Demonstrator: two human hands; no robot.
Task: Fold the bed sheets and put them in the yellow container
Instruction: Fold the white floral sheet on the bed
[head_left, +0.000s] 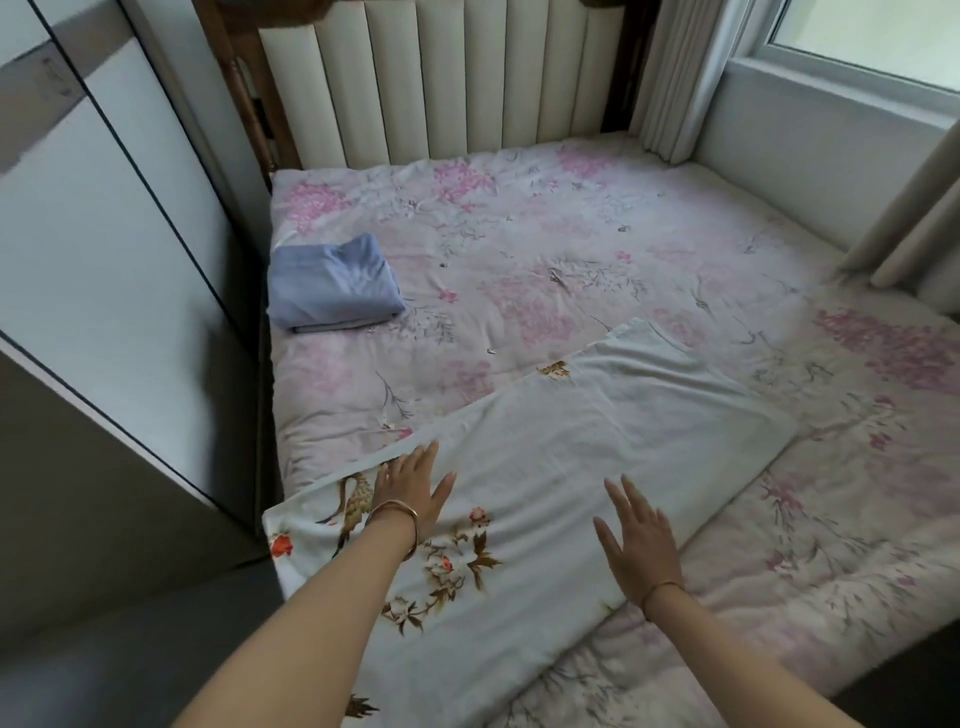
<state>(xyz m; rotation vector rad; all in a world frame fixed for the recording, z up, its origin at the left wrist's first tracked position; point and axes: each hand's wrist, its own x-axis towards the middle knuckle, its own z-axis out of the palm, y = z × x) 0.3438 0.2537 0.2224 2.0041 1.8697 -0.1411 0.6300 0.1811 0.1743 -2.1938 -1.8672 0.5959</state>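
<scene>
A white bed sheet (597, 447) with orange and brown flower prints lies folded into a long strip across the near part of the bed, running from near left to far right. My left hand (413, 483) lies flat on its left edge, fingers straight. Over the sheet's near right edge my right hand (636, 535) is spread flat, fingers straight. A folded blue sheet (332, 283) sits at the bed's left side. No yellow container is in view.
The bed (571, 249) is covered by a pink floral quilt. A padded cream headboard (441, 78) stands at the far end. White wardrobe doors (104, 234) close in on the left. A window sill (831, 109) and curtains (675, 78) are on the right.
</scene>
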